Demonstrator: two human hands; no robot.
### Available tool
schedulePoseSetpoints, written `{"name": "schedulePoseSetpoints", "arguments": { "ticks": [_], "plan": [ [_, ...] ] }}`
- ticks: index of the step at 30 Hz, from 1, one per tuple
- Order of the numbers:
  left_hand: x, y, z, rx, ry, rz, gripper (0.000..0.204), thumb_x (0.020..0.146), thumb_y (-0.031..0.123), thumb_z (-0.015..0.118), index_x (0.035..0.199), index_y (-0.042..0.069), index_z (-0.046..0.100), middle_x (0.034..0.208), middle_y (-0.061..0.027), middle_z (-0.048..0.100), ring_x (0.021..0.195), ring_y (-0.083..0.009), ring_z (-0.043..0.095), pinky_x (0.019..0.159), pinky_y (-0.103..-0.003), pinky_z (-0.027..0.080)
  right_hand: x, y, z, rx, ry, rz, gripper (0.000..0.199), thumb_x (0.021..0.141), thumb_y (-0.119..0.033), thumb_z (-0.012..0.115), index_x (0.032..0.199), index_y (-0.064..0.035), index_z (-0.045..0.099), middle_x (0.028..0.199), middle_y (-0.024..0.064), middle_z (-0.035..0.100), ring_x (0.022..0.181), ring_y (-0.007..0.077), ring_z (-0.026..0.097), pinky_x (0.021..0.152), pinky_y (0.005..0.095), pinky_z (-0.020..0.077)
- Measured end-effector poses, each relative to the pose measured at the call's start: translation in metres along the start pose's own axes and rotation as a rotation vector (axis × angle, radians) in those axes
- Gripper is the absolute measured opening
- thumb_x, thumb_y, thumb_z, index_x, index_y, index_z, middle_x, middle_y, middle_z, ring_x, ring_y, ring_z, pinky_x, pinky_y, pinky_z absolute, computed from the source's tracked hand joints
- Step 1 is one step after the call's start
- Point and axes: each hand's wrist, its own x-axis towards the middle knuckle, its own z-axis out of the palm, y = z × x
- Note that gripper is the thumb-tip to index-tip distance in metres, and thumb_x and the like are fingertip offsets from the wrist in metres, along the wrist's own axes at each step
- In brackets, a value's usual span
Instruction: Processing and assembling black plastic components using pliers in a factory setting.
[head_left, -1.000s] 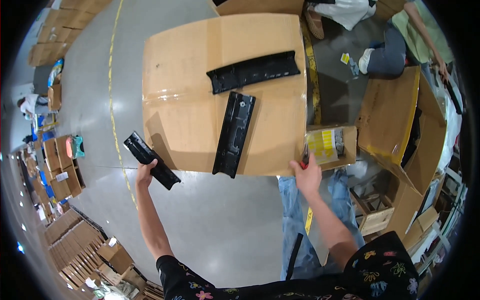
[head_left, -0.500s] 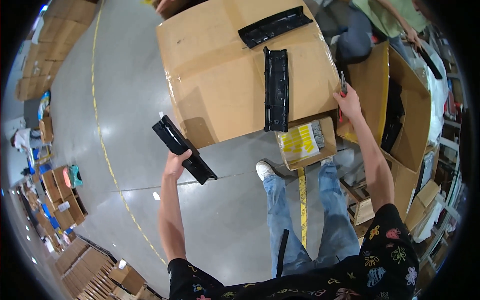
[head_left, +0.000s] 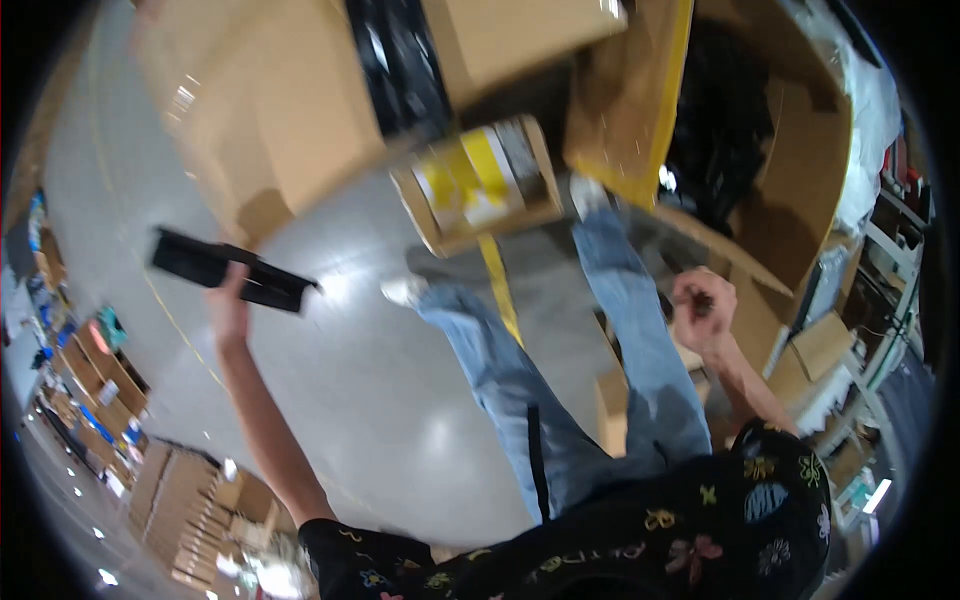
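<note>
My left hand (head_left: 230,296) grips a long black plastic trim piece (head_left: 185,258), held out over the floor left of the large cardboard box. Close to my right leg is my right hand (head_left: 706,318), fingers closed; the dark tip of the pliers (head_left: 703,302) shows at the fist, smeared, and the rest is hidden. Another black trim piece (head_left: 395,65) lies on the large cardboard box (head_left: 290,110), its far end cut off by the frame's top edge.
A small carton (head_left: 545,205) with a yellow-marked sheet stands by the large box's near edge. At right, a tall open carton (head_left: 805,190) contains black pieces (head_left: 715,130). Metal shelving (head_left: 890,300) runs along the right. Stacked cartons (head_left: 95,370) stand far left.
My view has swung to the right. My right hand has drawn back from the large box's edge toward my body with the pliers. My left hand still holds the trim piece, now tilted flatter.
</note>
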Motion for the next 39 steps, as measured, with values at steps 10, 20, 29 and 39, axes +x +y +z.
{"name": "schedulePoseSetpoints", "arguments": {
  "ticks": [10,20,29,39],
  "plan": [
    [-0.213,-0.184,0.189,-0.685,0.043,0.149,0.026,0.085,0.013,0.066,0.107,0.012,0.053,0.101,-0.0038,0.064,0.103,-0.0279,0.057,0.098,-0.045,0.039,-0.37,0.322,-0.021,-0.71,-0.378,1.254,0.046,0.073,-0.017,0.054,0.118,-0.0105,0.055,0.091,0.0201,0.063,0.086,0.0392,0.061,0.078,0.0476,0.0485],
    [-0.252,-0.225,0.351,-1.018,0.108,-0.096,0.034,0.082,-0.007,0.059,0.111,0.007,0.049,0.101,-0.0099,0.062,0.097,-0.0333,0.061,0.092,-0.049,0.045,-0.302,0.403,-0.064,-0.335,-0.371,1.221,0.049,0.077,-0.009,0.054,0.123,0.002,0.046,0.104,0.014,0.062,0.084,0.0202,0.058,0.069,0.0359,0.0486],
    [-0.19,-0.184,0.387,-0.997,-0.037,0.427,0.027,0.084,0.003,0.063,0.109,0.002,0.052,0.102,-0.0213,0.063,0.097,-0.0346,0.062,0.09,-0.046,0.048,-0.209,0.417,0.001,-0.593,-0.522,0.673,0.023,0.084,-0.011,0.053,0.104,-0.0023,0.057,0.097,0.012,0.064,0.077,0.0202,0.059,0.062,0.0352,0.0493],
    [-0.284,-0.085,0.391,-0.63,-0.324,1.079,0.045,0.095,0.039,0.047,0.091,-0.002,0.065,0.09,-0.0225,0.067,0.086,-0.0347,0.063,0.08,-0.043,0.05,-0.166,0.22,-0.05,0.131,-0.034,-0.019,0.021,0.083,0.008,0.05,0.099,0.0001,0.061,0.091,0.0091,0.062,0.071,0.0154,0.058,0.058,0.0279,0.0466]
  ]
}}
